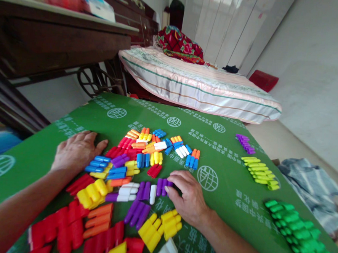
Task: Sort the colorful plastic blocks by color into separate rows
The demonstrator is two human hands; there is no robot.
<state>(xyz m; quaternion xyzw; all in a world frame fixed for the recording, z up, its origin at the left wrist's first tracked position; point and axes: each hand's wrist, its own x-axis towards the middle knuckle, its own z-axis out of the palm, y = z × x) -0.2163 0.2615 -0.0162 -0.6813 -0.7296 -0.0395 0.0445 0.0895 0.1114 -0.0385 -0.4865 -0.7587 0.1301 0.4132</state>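
My left hand [78, 151] lies flat on the green board, fingers stretched out, at the left edge of a heap of plastic building blocks. Its thumb is near some blue blocks [99, 163]. With thumb and fingertips, my right hand [187, 194] pinches the right end of a purple block [163, 187] made of joined rounded tubes. Just left of that block stand a white block [152, 194] and another purple block [143, 190]. Yellow blocks [171, 224], red blocks [68, 227] and an orange block [98, 219] lie closer to me.
The green board [222, 236] carries printed white lettering and globe marks. Along its right side are rows of purple blocks [245, 143], lime blocks [260, 173] and green blocks [302, 234]. A bed [203, 82] stands behind, a dark wooden table [62, 40] at left.
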